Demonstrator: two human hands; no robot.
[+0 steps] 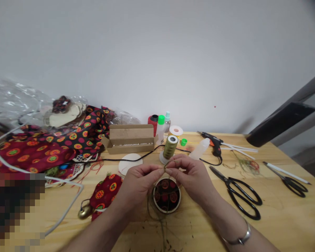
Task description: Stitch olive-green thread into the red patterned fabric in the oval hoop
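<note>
My left hand (pixel 138 182) and my right hand (pixel 191 176) meet over the middle of the wooden table (pixel 278 224). Both pinch a thin olive-green thread (pixel 169 164) between fingertips; it forms a small loop between them and strands hang down toward me. Right below the hands lies a round wooden disc (pixel 166 196) covered with dark red patterned fabric. Just behind my fingers stands a spool of olive thread (pixel 170 147).
Large black scissors (pixel 241 194) lie right of my hand, smaller scissors (pixel 291 182) further right. A glue gun (pixel 215 143), bottles (pixel 161 127), a cardboard box (pixel 130 138), red patterned fabric (pixel 42 150), a fabric pouch with bell (pixel 105 194) and a white cable (pixel 68 206) surround the area.
</note>
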